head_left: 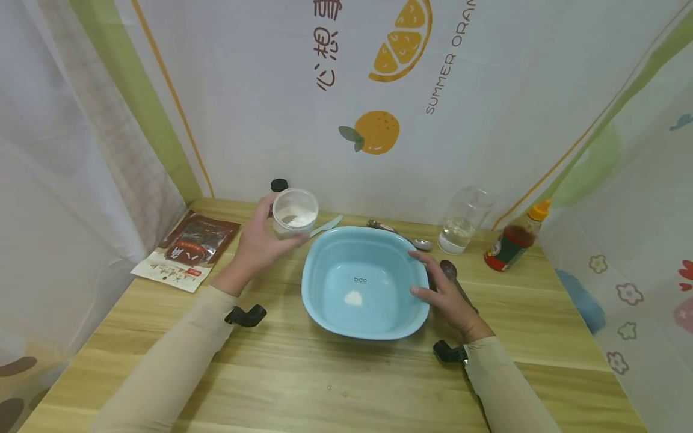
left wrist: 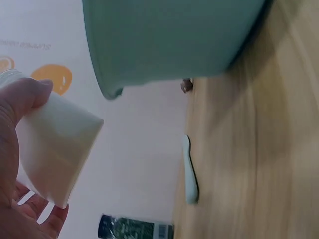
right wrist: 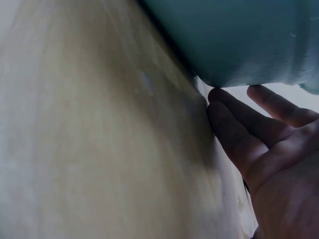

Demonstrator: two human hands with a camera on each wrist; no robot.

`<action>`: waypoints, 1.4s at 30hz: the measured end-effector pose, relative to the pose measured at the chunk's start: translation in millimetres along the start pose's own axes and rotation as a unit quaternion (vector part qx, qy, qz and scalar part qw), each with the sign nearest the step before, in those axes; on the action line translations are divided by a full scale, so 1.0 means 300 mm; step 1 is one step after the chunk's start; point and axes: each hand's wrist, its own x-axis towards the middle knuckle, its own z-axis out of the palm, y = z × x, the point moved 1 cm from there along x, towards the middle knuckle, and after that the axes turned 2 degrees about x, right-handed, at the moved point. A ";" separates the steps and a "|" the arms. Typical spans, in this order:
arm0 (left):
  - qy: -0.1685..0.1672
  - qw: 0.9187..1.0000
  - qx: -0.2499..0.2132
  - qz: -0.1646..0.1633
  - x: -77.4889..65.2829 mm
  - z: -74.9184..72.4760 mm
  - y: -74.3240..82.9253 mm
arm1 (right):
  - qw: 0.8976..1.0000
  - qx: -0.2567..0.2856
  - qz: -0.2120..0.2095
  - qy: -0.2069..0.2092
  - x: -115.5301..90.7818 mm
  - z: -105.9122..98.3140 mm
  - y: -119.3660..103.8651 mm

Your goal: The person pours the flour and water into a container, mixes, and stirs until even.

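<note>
"What am I lining up on?"

"The clear tub (head_left: 298, 228), I'd judge. I see it raised above the tabletop (head_left: 303, 385), just left of the blue basin (head_left: 379, 285), mouth upward; its long axis seems to lean toward the basin in my left wrist view. My left hand (head_left: 257, 243) is nearer, gripping it between thumb and fingers."

"And my right hand (head_left: 441, 294)?"

"Across the basin, fingers spread, fingertips touching the outer wall. I can't tell whether the thumb presses the rim."

"Count for me."

"One tub with white powder (head_left: 303, 218) in it, one basin with one white patch (head_left: 354, 298) on its floor. Around them I count one packet (head_left: 189, 246), one black-capped bottle (head_left: 279, 185), one pale spreader (head_left: 327, 225), one metal spoon (head_left: 421, 245), one dark spoon (head_left: 449, 270), one clear vessel (head_left: 457, 234) of liquid, one sauce bottle (head_left: 517, 240)."
</note>
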 end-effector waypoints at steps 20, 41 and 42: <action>0.024 0.993 -0.029 -0.115 0.003 -0.034 -0.144 | 1.000 0.000 0.007 0.008 -0.009 -0.008 0.015; 0.008 0.988 -0.008 -0.153 -0.026 -0.056 -0.254 | 1.000 0.003 0.000 -0.002 0.000 0.001 0.000; 0.008 0.988 -0.008 -0.154 -0.025 -0.055 -0.258 | 1.000 0.003 0.001 -0.001 0.000 0.000 0.000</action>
